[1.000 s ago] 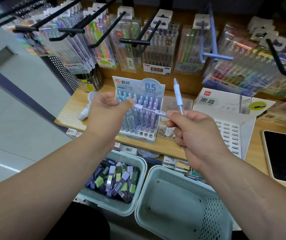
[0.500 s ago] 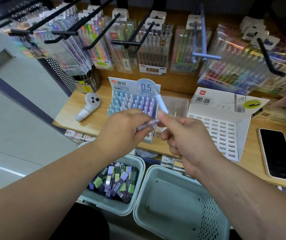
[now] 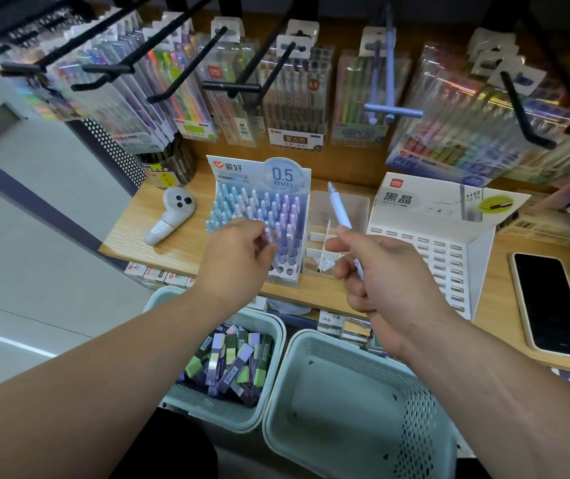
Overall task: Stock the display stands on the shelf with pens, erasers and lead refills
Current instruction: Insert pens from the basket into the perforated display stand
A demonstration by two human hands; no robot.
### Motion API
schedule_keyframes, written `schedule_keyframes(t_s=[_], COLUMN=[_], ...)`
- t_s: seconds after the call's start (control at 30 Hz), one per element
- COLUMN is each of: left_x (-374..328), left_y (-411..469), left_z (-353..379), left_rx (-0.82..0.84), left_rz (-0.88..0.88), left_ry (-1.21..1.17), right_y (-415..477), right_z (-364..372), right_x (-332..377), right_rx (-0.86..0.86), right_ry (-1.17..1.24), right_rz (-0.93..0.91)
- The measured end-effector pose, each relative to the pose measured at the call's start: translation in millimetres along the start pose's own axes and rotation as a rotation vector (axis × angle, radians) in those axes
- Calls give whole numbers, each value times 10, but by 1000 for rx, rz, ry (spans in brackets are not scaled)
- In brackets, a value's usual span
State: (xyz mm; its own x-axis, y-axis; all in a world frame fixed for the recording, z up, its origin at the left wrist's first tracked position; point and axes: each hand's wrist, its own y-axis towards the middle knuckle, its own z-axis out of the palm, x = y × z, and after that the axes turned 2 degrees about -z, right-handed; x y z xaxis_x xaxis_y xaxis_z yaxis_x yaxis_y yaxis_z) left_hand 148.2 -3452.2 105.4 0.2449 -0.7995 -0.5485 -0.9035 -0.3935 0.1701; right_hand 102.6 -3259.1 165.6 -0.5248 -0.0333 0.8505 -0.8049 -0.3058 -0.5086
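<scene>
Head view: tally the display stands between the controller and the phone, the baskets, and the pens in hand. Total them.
Display stands: 3 (pen stand, clear stand, white stand)
Baskets: 2 (filled basket, empty basket)
Pens in hand: 2 (lilac pen in left hand, blue pen in right hand)
Total: 7

Black phone (image 3: 550, 305) and white controller (image 3: 172, 216) lie well apart.

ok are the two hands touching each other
Apart. The head view shows a gap between the left hand, pinching a purple pen, and the right hand, gripping a blue pen; the display stand shows through it.
</scene>
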Motion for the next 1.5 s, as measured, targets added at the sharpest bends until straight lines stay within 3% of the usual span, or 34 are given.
schedule_keyframes(t_s=[0.27, 0.53, 0.83, 0.97, 1.07, 1.2, 1.33, 1.5], left_x=[-66, -48, -164, 27, 370, 727, 817, 790], left_y=[36, 28, 31, 53, 40, -59, -83, -59], left_z=[27, 150, -64, -297, -389, -418, -423, -427], left_rx=[14, 37, 25, -70, -120, 16, 165, 146], left_rz=[-123, -118, -140, -163, -58, 63, 22, -61], left_ry=[-39, 49, -26, -124, 16, 102, 57, -5], right_y=[21, 10, 46, -7, -14, -21, -31, -19], right_z=[-27, -53, -143, -43, 37, 80, 129, 232], right_x=[16, 37, 171, 160, 70, -14, -38, -66], right_rx=[-13, -5, -158, -20, -12, -64, -90, -82], right_ry=[33, -11, -260, -352, -468, -529, -572, -697], right_rz=[26, -21, -149, -192, -289, -417, -500, -533])
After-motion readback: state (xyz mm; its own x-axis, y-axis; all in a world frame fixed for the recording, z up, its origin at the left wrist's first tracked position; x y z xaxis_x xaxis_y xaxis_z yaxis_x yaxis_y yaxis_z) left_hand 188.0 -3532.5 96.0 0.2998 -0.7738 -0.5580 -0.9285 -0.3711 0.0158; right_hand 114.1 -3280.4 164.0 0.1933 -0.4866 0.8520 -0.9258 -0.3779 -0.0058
